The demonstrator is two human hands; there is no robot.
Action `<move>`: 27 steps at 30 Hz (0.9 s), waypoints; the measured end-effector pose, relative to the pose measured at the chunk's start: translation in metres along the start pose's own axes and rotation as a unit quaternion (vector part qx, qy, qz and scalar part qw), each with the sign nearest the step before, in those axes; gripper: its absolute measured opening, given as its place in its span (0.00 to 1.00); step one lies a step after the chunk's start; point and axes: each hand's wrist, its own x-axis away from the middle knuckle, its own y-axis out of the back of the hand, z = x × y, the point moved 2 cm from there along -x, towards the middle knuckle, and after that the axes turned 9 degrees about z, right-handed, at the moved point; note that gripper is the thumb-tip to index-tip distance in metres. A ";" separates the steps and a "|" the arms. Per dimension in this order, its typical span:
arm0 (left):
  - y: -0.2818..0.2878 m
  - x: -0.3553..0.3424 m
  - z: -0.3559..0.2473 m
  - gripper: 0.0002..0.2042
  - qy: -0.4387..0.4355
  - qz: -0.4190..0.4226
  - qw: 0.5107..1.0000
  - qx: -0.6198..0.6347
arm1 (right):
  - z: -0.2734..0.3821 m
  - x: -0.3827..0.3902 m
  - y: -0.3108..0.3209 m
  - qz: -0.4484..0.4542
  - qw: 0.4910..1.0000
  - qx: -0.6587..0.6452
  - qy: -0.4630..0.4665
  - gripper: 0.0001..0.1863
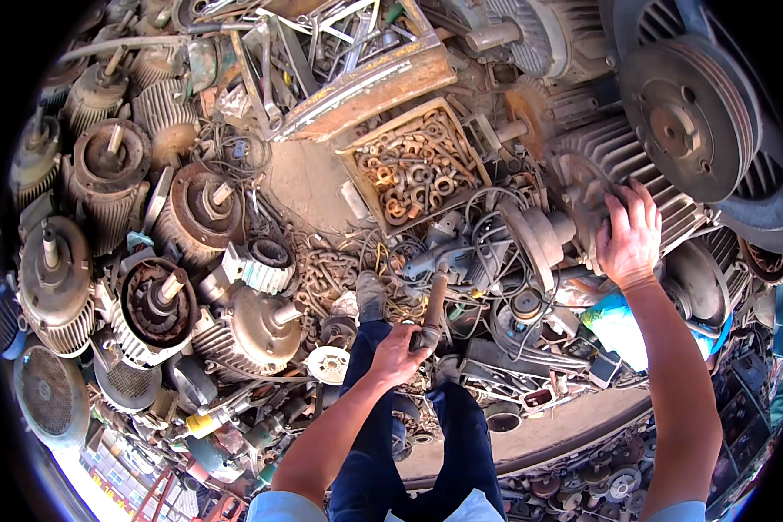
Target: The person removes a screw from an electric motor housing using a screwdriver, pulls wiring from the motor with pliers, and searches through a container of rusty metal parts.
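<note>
My left hand [398,352] is closed round the lower end of a rusty metal pipe handle [435,300] that rises toward a grey metal fitting [444,252] in the scrap heap. My right hand [628,233] lies flat with fingers spread on the ribbed grey casing of a large electric motor [622,157]; it holds nothing. My legs in dark blue trousers [426,444] stand between the two arms, one shoe [371,294] planted on the scrap.
Old electric motors [104,174] are piled at the left and along the top. A rusty wooden box of nuts and rings [413,165] sits in the middle, a bigger rusty tray of tools [357,70] behind it. A large pulley wheel [687,113] sits upper right, tangled wires [487,261] below.
</note>
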 end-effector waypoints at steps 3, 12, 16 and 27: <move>0.036 -0.014 -0.013 0.23 -0.026 -0.010 0.999 -0.027 | 0.000 0.001 0.000 0.012 1.000 0.004 -0.005 0.25; 0.238 -0.030 -0.091 0.24 -0.108 -0.201 0.973 -0.013 | -0.001 0.002 0.001 0.035 0.999 0.018 -0.027 0.25; 0.340 -0.069 -0.084 0.23 -0.090 -0.305 0.948 -0.029 | -0.001 0.002 0.001 0.048 0.998 0.024 -0.030 0.26; 0.496 -0.164 -0.012 0.24 0.008 -0.337 0.905 0.259 | 0.004 0.001 0.000 0.037 0.999 0.019 -0.021 0.24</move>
